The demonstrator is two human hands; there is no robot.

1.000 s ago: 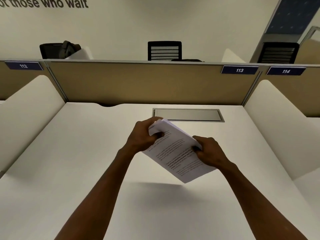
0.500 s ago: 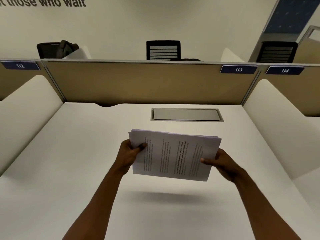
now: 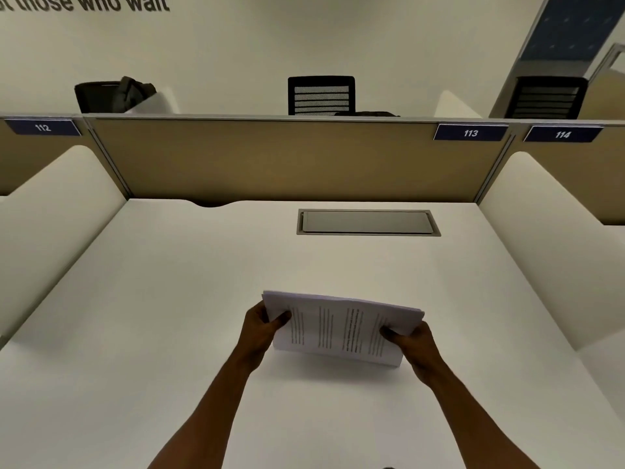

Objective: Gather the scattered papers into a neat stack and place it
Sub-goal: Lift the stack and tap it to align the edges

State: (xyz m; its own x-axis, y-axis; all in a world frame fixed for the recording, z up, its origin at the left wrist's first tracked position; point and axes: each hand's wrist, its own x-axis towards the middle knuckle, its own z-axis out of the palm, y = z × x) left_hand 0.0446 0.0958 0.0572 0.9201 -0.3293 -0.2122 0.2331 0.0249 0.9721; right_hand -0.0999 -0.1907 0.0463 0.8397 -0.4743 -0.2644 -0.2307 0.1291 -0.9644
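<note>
A stack of printed white papers (image 3: 340, 328) stands on its long lower edge on the white desk (image 3: 169, 299), leaning back toward me, with the text lines running sideways. My left hand (image 3: 262, 324) grips the stack's left short edge, thumb on the front sheet. My right hand (image 3: 411, 340) grips the right short edge the same way. The sheets look roughly squared, with a few upper edges slightly fanned. The fingers behind the stack are hidden.
A grey cable hatch (image 3: 368, 222) is set into the desk beyond the papers. A tan partition (image 3: 280, 160) closes the back, and white side dividers (image 3: 50, 211) (image 3: 554, 242) flank the desk. Black chairs (image 3: 321, 95) stand behind the partition.
The stack was held tilted in the air, then turned level sideways. It has since come down toward me until its lower edge meets the desk, both hands still on its ends.
</note>
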